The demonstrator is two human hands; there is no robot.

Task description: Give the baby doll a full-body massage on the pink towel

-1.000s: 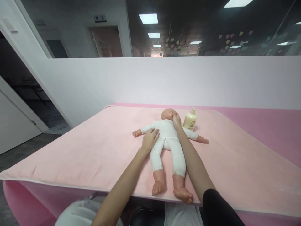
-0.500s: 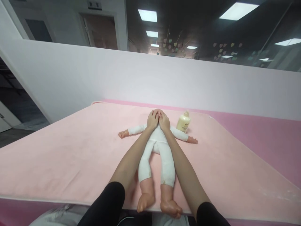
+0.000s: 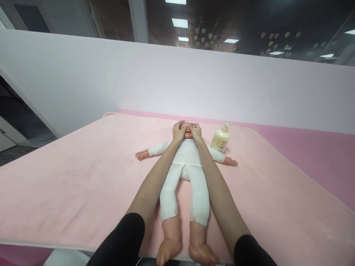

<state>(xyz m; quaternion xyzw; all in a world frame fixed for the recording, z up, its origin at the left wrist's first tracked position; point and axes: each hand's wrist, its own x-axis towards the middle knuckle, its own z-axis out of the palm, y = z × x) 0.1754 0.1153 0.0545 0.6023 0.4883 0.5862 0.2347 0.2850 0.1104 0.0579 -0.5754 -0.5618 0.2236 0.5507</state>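
A baby doll (image 3: 187,153) with a white cloth body lies on its back, feet toward me and arms spread out to the sides. My left hand (image 3: 179,131) cups the left side of its head, fingers curved round it and thumb on the face. On the other side, my right hand (image 3: 196,132) holds the head the same way, its thumb also on the face. Between my hands the doll's mouth and chin show; much of the upper face is covered. Beyond the doll's right-hand arm stands a pale yellow pump bottle (image 3: 221,139).
A pink towel-like mat (image 3: 91,166) covers the table under the doll. Behind it rises a white partition wall (image 3: 194,85). A darker pink surface (image 3: 313,159) shows along the right and back edges.
My hands have slid from the doll's lower face up to the sides of its head, uncovering the mouth and chin. My view has tilted down slightly; the bottle stays beside the arm.
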